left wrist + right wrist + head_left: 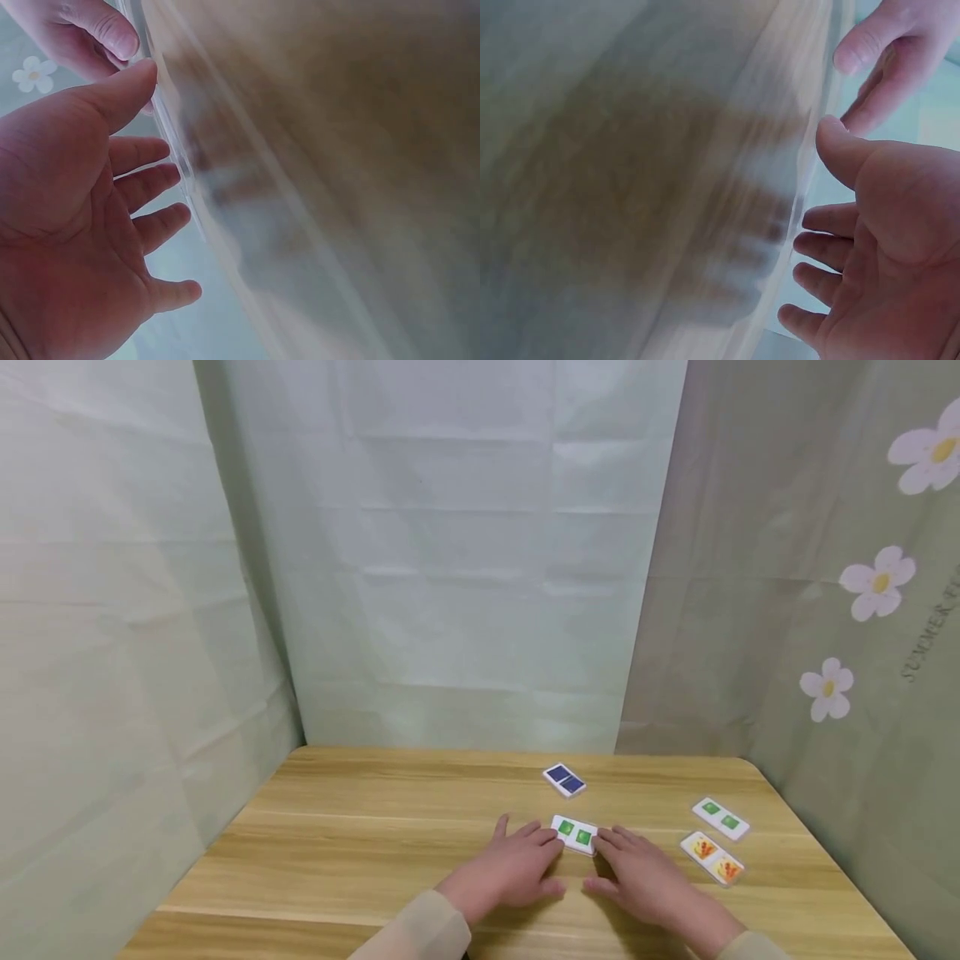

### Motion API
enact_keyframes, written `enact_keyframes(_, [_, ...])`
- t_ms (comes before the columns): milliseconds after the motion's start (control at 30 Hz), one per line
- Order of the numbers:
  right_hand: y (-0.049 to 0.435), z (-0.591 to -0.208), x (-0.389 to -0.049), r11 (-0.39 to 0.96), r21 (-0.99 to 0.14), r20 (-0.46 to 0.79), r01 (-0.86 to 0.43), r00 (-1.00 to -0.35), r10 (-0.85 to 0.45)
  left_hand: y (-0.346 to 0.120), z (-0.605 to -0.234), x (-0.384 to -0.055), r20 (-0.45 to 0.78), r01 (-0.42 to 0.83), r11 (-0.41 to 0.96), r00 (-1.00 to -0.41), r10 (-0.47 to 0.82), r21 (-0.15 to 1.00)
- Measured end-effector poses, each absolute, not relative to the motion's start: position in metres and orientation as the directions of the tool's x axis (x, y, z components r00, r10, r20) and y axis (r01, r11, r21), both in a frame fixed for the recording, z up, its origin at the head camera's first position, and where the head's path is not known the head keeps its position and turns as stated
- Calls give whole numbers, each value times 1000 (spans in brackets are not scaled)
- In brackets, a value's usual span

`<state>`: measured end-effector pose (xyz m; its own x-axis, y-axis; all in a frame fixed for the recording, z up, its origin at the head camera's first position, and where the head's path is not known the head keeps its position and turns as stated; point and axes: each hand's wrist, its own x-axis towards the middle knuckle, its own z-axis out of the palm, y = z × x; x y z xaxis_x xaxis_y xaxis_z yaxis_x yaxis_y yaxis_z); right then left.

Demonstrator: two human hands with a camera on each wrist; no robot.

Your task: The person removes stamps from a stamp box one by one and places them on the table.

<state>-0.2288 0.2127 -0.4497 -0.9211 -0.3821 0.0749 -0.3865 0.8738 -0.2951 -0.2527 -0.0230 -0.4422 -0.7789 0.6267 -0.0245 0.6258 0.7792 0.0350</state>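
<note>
A white card (575,833) with two green pictures lies flat on the wooden table between both hands. At its left end, the fingertips of my left hand (519,865) touch or nearly touch it. My right hand (637,875) is at the opposite end in the same way, its fingertips at the card's edge. Both palms face down, fingers extended and thumbs toward each other. The left wrist view shows the left hand (67,217) with spread fingers on the tabletop; the right wrist view shows the right hand (889,232) alike. The card cannot be made out in either wrist view.
Behind the hands lies a card or small stack (564,780) with dark blue pictures. To the right are another green-picture card (721,818) and a card with orange-red pictures (712,858). Hanging cloth (465,568) encloses the back and sides of the table (360,835).
</note>
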Motion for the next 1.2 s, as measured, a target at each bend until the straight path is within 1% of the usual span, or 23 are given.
enact_keyframes(233, [210, -453, -228, 868, -319, 65, -381, -922, -381, -33, -444, -246, -16, 631, 774, -774, 632, 41])
enact_keyframes(467, [207, -452, -229, 837, -330, 105, -436, -898, -426, -43, -443, -240, 4, 642, 766, -766, 643, 27])
enact_keyframes(667, [203, -451, -230, 821, -342, 83, -456, -885, -457, -52, -441, -233, -5, 638, 769, -769, 639, 33])
enact_keyframes(933, [196, -453, -230, 793, -320, 105, -519, -851, -514, -67, -442, -226, 14, 652, 758, -758, 652, 30])
enact_keyframes(1200, [188, -456, -229, 778, -303, 104, -550, -831, -547, -78, -442, -220, 31, 664, 747, -748, 663, 41])
